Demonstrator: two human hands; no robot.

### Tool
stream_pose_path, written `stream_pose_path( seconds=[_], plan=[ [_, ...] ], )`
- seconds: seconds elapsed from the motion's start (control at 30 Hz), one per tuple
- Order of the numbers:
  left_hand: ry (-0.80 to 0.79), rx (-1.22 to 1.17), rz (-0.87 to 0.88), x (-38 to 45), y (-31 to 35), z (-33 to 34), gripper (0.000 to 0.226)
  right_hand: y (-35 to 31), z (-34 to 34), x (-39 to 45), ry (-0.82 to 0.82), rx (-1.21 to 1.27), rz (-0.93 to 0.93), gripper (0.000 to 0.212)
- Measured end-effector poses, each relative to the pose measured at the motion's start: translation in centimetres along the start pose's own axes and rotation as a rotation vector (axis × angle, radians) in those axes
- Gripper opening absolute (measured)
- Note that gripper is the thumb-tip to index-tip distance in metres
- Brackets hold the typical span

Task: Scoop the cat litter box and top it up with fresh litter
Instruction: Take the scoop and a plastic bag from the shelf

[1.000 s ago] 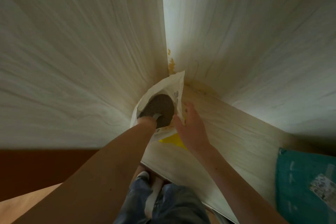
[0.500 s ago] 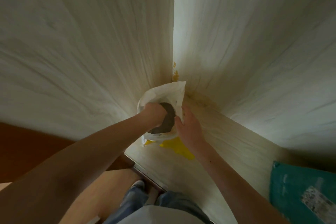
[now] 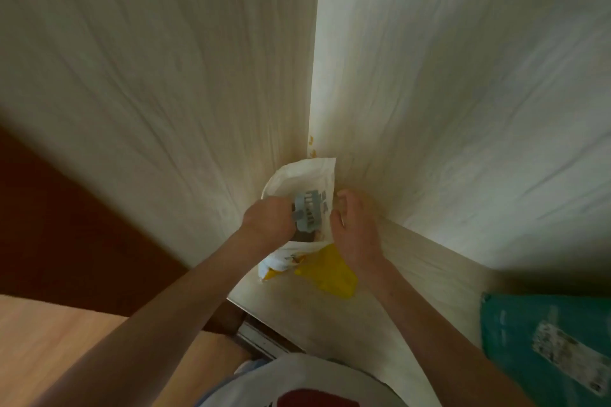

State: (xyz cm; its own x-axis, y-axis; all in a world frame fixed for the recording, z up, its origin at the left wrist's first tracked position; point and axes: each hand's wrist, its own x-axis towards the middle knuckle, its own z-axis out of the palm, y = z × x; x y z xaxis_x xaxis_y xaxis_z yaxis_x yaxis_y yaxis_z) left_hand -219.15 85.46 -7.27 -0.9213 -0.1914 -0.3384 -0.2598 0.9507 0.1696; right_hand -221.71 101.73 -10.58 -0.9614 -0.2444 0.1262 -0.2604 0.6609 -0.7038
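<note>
The left hand [image 3: 269,220] is curled tight round the handle of a grey slotted scoop [image 3: 308,212], a stiff, light plastic piece poised in the mouth of the litter bag [image 3: 299,175]. Just beside it, the right hand [image 3: 355,231] pinches the bag's limp rim. The bag looks soft, crinkly and probably heavy; best gripped at its rim. Nearer the person, a teal packet [image 3: 542,337] lies on the pale shelf [image 3: 330,317].
</note>
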Motion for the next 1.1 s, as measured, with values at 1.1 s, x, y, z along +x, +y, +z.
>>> stream_pose_path(
  seconds=[1.1],
  plan=[
    [0.083, 0.261, 0.358, 0.8, 0.1, 5.3, 0.032, 3.8, 2.9, -2.1, 0.187, 0.922, 0.986, 0.016]
  ],
)
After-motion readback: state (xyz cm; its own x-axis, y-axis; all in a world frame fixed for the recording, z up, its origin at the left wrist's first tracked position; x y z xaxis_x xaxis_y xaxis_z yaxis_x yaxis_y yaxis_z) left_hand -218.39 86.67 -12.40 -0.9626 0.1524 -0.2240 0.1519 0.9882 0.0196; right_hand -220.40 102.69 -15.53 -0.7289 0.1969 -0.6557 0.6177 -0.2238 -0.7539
